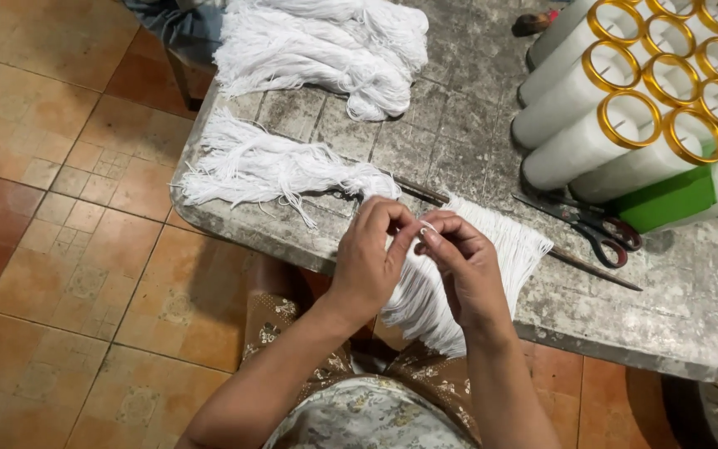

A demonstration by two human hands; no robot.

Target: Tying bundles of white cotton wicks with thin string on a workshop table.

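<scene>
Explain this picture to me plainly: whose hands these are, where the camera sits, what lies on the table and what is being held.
There is no machine here. A person works with two bare hands, and the single picture comes from a camera worn on that person's head, looking down.

The left hand and the right hand meet fingertip to fingertip, pinching thin white strands from a row of white cords that hangs along a thin dark rod and drapes over the table edge.

On the worn grey table lie a loose bundle of cut white cords, a larger heap of white yarn, dark scissors, and at the right a stack of white tubes with gold rims beside a green block. The floor is orange tile.
</scene>
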